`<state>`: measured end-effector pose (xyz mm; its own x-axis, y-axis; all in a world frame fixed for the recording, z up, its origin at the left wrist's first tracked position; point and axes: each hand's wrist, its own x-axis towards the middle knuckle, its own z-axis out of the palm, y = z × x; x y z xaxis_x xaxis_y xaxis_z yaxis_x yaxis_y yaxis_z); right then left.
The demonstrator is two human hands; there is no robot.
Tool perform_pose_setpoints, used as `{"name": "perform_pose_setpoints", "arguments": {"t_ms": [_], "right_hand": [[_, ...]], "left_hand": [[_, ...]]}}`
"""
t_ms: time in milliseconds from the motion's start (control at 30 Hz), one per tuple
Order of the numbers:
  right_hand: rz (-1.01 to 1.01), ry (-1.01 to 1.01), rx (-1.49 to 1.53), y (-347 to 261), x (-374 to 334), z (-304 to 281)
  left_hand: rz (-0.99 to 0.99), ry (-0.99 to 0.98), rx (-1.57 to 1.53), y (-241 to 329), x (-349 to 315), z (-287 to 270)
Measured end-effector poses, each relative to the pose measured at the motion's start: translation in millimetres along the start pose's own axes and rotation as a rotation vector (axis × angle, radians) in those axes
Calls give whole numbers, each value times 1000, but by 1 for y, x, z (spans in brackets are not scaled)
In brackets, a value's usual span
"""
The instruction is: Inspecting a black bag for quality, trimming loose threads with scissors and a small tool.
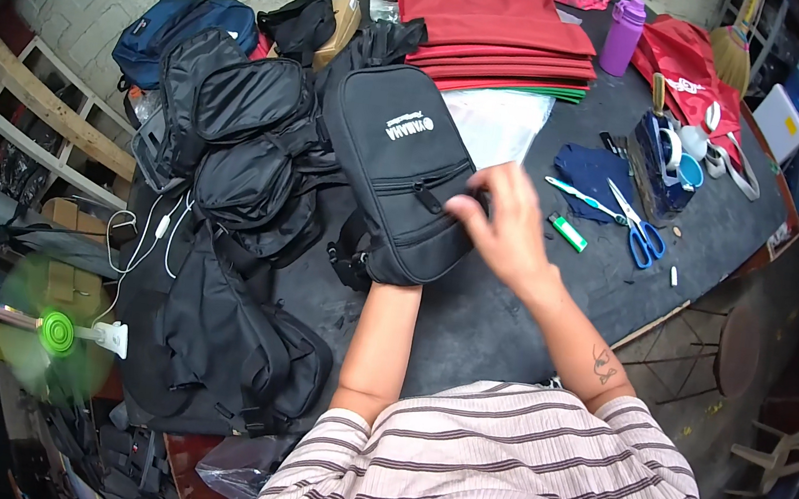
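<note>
A black sling bag [401, 164] with white lettering near its top and a zipped front pocket is tilted up over the table. My left forearm [382, 343] runs up beneath its lower end, and the bag covers my left hand and its fingers. At the right edge of the bag is my right hand [507, 221], slightly blurred. Its thumb stands apart from the fingers, beside the front pocket's zipper pull [428, 198]. I see nothing held in that hand. A buckled strap [349, 265] hangs from the bag's lower left.
Other black bags [244, 128] are heaped to the left, with another black bag [241, 340] nearer me. Folded red fabric [495, 25] is stacked at the back. Blue-handled scissors [639, 231], a toothbrush [583, 199], a green lighter [568, 233] and a purple bottle [623, 39] are right. A fan [57, 333] spins left.
</note>
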<state>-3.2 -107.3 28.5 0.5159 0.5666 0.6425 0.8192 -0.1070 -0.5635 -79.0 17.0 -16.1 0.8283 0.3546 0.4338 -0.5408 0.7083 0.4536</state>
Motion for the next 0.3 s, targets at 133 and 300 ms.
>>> {"name": "perform_pose_setpoints", "arguments": {"t_ms": [133, 300], "right_hand": [[26, -103, 302, -32, 2, 6], [-125, -62, 42, -24, 1, -6]], "left_hand": [[16, -36, 27, -10, 4, 7], [120, 129, 937, -2, -2, 36]]}}
